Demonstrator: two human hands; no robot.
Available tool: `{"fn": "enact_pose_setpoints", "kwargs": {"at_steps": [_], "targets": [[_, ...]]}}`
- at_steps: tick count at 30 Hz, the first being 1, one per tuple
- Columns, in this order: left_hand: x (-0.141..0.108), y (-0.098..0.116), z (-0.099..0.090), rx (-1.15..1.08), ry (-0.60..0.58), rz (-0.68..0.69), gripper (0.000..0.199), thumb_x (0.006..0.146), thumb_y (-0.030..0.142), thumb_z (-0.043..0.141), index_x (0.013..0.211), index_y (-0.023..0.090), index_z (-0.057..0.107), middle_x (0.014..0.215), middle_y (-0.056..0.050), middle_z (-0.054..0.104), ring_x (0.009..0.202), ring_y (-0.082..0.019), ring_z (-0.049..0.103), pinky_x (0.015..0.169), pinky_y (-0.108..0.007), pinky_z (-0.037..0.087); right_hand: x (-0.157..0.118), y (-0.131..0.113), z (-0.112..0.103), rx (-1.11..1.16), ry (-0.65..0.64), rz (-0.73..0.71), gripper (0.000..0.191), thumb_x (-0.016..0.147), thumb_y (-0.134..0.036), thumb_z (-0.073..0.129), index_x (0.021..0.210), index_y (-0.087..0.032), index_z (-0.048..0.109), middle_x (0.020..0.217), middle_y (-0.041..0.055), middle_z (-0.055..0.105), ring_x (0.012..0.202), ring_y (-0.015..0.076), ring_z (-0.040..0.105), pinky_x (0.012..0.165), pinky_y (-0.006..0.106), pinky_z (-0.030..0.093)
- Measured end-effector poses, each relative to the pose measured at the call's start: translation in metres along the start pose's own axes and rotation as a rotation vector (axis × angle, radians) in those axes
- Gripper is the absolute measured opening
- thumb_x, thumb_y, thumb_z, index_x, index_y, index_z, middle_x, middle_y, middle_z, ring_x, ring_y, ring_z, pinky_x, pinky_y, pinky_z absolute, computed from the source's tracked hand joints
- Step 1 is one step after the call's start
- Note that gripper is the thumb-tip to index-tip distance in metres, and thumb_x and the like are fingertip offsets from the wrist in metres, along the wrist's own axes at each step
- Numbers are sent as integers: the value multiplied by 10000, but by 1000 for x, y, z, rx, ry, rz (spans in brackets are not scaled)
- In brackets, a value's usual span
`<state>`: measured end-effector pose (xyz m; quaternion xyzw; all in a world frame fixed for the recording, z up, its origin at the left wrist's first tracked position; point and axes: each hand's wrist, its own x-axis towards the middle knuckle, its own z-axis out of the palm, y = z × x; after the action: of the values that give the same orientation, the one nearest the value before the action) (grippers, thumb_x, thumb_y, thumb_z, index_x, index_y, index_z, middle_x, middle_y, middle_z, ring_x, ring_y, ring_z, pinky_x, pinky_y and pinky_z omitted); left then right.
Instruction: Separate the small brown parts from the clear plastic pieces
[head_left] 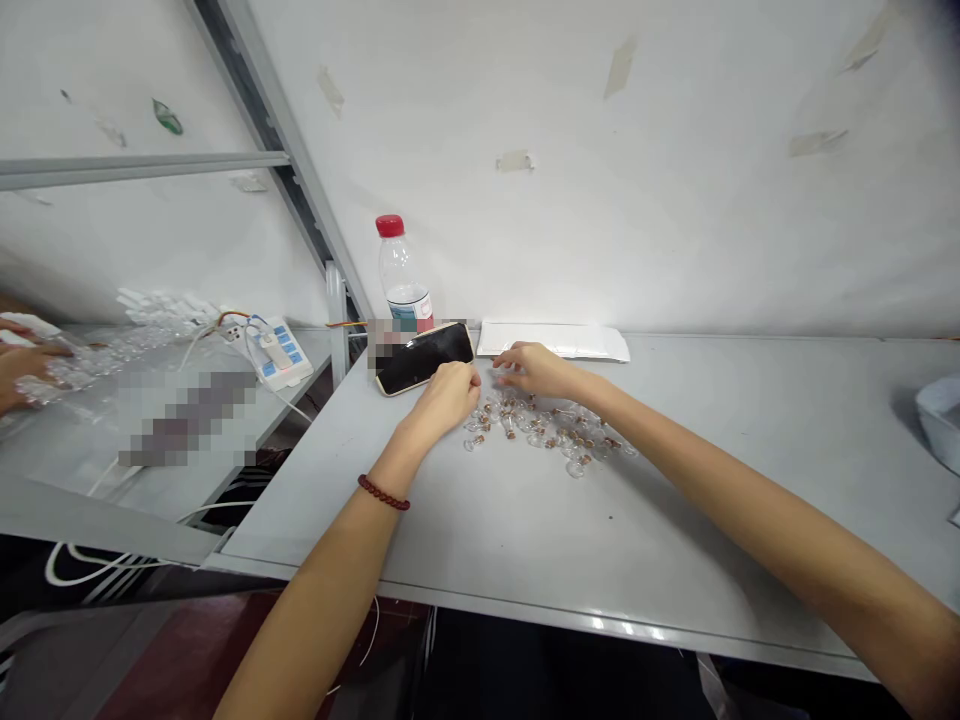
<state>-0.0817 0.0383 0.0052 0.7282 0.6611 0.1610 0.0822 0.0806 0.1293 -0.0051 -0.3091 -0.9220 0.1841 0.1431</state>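
A loose heap of small clear glass bulbs (541, 428) with brownish metal ends lies on the grey table (675, 510). My right hand (531, 370) hovers over the far edge of the heap, its fingertips close to the bulbs. My left hand (447, 398) is curled at the heap's left side, next to a black smartphone (424, 358) lying on the table. Its fingers hide whatever may be inside them. A dark beaded bracelet (384, 492) circles my left wrist.
A red-capped plastic bottle (402, 270) and a flat white packet (553, 340) stand against the white wall. On a neighbouring bench at left, a co-worker's hand (26, 365) is among clear items, near a white device with blue buttons (271, 352) and wires. A white bowl (941, 420) sits at right.
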Motion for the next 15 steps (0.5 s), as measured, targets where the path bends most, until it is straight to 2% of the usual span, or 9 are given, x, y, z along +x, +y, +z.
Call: {"fn": "enact_pose_setpoints", "kwargs": {"at_steps": [3, 6, 12, 14, 15], "targets": [[0, 1, 0, -27, 45, -17, 245, 793, 104, 489, 800, 120, 733, 755, -115, 717, 788, -245, 669, 740, -312, 475, 8, -1, 5, -13, -4, -13, 153, 744, -135, 583, 830, -113, 708, 866, 120, 633, 704, 168, 549, 680, 299, 411], [1, 0, 3, -86, 98, -29, 238, 798, 138, 494, 764, 129, 730, 744, -120, 720, 776, -257, 673, 737, -328, 478, 3, 2, 7, 6, 23, -26, 121, 701, -113, 553, 714, -134, 671, 769, 78, 607, 665, 155, 517, 649, 292, 399], [3, 6, 6, -293, 214, -55, 199, 782, 181, 533, 806, 122, 722, 775, -99, 735, 737, -225, 685, 719, -306, 514, -35, 3, -2, 126, 193, 17, 87, 682, -150, 527, 740, -155, 592, 780, 50, 588, 672, 138, 519, 635, 284, 421], [2, 15, 7, -378, 220, -42, 196, 800, 206, 536, 832, 118, 707, 758, -79, 733, 687, -189, 683, 677, -278, 528, -51, -2, -6, 235, 240, 51, 103, 701, -173, 521, 781, -155, 584, 777, 38, 601, 678, 130, 539, 625, 269, 435], [0, 20, 9, -448, 228, -27, 193, 806, 225, 544, 840, 117, 700, 748, -71, 730, 670, -177, 679, 662, -270, 532, -57, -6, -7, 385, 253, 79, 104, 696, -170, 532, 780, -149, 589, 750, 30, 604, 672, 126, 544, 618, 264, 436]]}}
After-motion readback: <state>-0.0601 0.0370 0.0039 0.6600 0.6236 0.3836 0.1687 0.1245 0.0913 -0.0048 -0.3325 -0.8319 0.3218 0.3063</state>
